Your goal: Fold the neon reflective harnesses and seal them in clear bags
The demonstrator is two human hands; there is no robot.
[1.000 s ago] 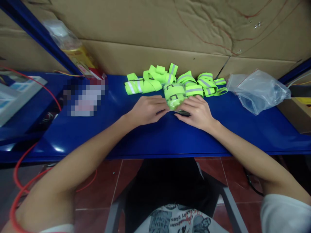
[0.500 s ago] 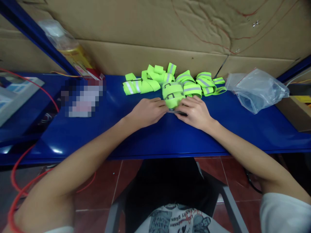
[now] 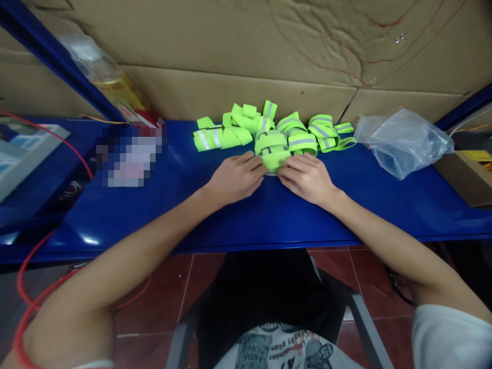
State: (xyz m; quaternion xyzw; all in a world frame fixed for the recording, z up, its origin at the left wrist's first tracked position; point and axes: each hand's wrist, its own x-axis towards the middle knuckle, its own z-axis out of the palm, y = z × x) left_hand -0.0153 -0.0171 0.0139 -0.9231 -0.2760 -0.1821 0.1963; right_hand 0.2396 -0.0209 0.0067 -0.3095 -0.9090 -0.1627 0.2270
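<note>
A folded neon-yellow strap with dark buckles [image 3: 273,162] lies on the blue tabletop, apparently inside a clear plastic bag [image 3: 272,174] whose near edge shows as a thin pale line. At the left corner of that edge, my left hand [image 3: 237,177] is closed with fingers curled on the bag. My right hand [image 3: 308,178] pinches the opposite corner the same way. The fingertips of both hands are partly hidden. Just behind lie several loosely rolled neon straps with silver reflective stripes [image 3: 294,125], and another rolled strap [image 3: 221,138] sits beyond my left hand.
Clear plastic bags [image 3: 409,141] are heaped at the right, beside a cardboard box [image 3: 461,177]. A bottle with a yellow label [image 3: 115,89] stands back left. A cardboard panel [image 3: 230,66] closes off the rear. A red cable [image 3: 23,287] loops at the left.
The dark, shiny edge seen between my hands has flattened into a thin pale line. My hands stay at almost the same place, and the view has shifted slightly.
</note>
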